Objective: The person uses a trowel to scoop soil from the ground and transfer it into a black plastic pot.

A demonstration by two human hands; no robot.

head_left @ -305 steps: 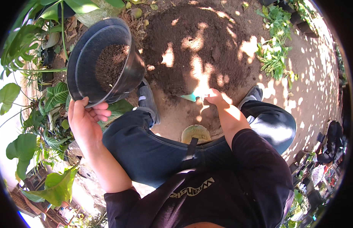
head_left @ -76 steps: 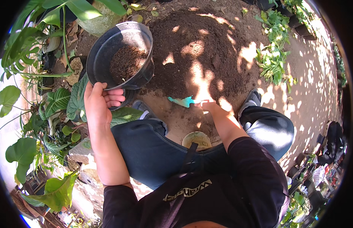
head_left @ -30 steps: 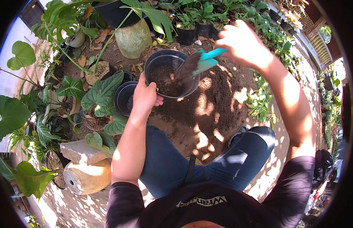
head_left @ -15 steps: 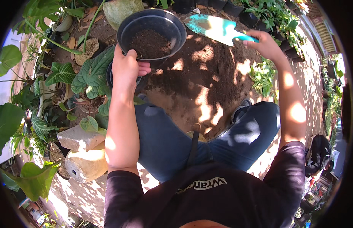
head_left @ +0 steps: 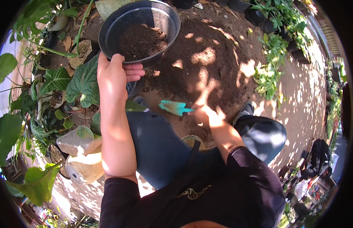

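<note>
My left hand point(head_left: 115, 74) grips the near left rim of a round black plastic plant pot point(head_left: 169, 26), thumb over the edge and fingers beneath. Dark loose soil point(head_left: 142, 41) covers the pot's bottom, and the pot is tilted so its inside shows. Closed round the handle of a turquoise hand trowel point(head_left: 172, 107) is my right hand point(head_left: 205, 114), low over the ground before my knees. The trowel's blade points left, smeared with some soil. Part of another black pot point(head_left: 134, 88) shows below the held one.
A heap of dark soil point(head_left: 188, 76) spreads on the ground ahead of me. Leafy potted plants point(head_left: 85, 85) crowd the left, beside a pale stone block point(head_left: 78, 141). Low green plants point(head_left: 268, 78) and black nursery bags point(head_left: 256, 17) line the right and far side.
My right hand has brought the trowel from the far right, beyond the soil heap, down and inward toward my knees. The pot in my left hand has shifted slightly left and tilts more.
</note>
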